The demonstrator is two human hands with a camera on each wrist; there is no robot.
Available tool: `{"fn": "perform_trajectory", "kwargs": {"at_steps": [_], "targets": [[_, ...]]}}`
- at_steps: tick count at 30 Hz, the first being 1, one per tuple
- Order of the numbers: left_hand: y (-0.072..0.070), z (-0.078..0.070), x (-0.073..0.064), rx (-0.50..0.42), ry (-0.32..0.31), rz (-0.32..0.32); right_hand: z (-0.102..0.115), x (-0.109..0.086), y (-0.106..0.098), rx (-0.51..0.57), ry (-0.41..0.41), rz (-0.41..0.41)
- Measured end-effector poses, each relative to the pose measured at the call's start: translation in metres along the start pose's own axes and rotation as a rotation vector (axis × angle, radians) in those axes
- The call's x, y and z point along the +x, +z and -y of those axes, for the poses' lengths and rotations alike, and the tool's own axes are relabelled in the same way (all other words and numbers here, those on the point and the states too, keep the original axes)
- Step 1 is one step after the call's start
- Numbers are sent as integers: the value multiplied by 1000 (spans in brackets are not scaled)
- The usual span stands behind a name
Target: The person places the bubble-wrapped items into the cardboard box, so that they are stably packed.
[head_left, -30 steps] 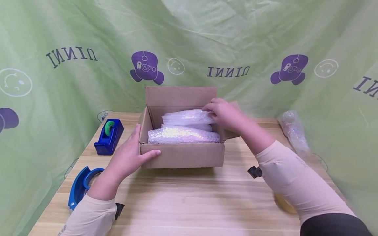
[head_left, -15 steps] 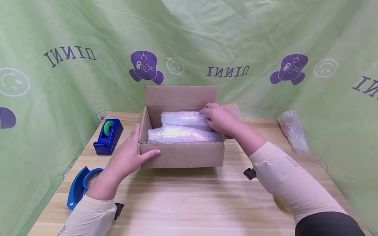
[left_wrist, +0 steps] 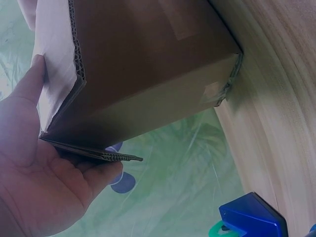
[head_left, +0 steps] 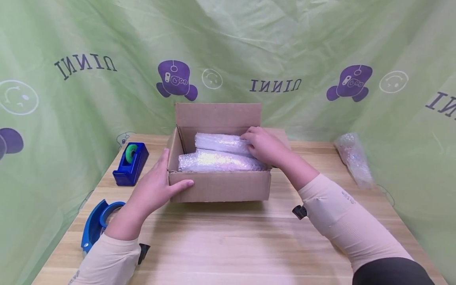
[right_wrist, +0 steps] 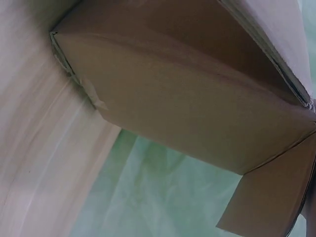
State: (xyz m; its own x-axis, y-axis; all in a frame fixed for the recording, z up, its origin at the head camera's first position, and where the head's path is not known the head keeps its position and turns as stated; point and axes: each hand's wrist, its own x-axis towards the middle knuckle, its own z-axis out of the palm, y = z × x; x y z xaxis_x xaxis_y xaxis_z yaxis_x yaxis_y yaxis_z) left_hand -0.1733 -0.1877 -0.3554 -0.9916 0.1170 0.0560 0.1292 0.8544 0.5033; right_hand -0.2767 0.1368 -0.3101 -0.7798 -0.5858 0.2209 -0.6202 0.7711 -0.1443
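Note:
An open cardboard box [head_left: 219,187] stands on the table, its back flap raised. Two rolls in bubble wrap lie inside, a front roll [head_left: 221,161] and a back roll [head_left: 219,142] behind it. My left hand [head_left: 151,188] grips the box's front left corner, thumb on the front. In the left wrist view, fingers of the left hand [left_wrist: 54,187] curl round a side flap [left_wrist: 94,152]. My right hand [head_left: 265,145] reaches over the right side and holds the back roll's right end between fingers and thumb. The right wrist view shows mostly the box side [right_wrist: 163,103].
A blue tape dispenser [head_left: 131,168] with green tape stands left of the box. Nearer the front left is a blue hand-held tape cutter [head_left: 94,227], partly behind my left forearm. Another bubble-wrapped item [head_left: 354,160] lies at the right edge. A green printed curtain [head_left: 228,47] surrounds the table [head_left: 228,245].
My right hand has moved down and slightly left with the back roll's right end, and the roll now sits closer against the front one. My left hand has stayed at the box corner.

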Motion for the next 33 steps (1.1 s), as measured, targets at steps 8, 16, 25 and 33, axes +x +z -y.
{"fn": "perform_trajectory", "kwargs": {"at_steps": [8, 16, 25, 33], "targets": [[1, 1, 1, -6, 4, -3, -9, -9, -16, 115, 54, -60], [1, 0, 1, -5, 3, 0, -62, -50, -66, 284, 264, -188], [-2, 1, -1, -6, -2, 4, -149, -116, -93, 258, 551, -218], [-1, 1, -1, -14, 2, 1, -206, -180, -66, 137, 752, -40]]}}
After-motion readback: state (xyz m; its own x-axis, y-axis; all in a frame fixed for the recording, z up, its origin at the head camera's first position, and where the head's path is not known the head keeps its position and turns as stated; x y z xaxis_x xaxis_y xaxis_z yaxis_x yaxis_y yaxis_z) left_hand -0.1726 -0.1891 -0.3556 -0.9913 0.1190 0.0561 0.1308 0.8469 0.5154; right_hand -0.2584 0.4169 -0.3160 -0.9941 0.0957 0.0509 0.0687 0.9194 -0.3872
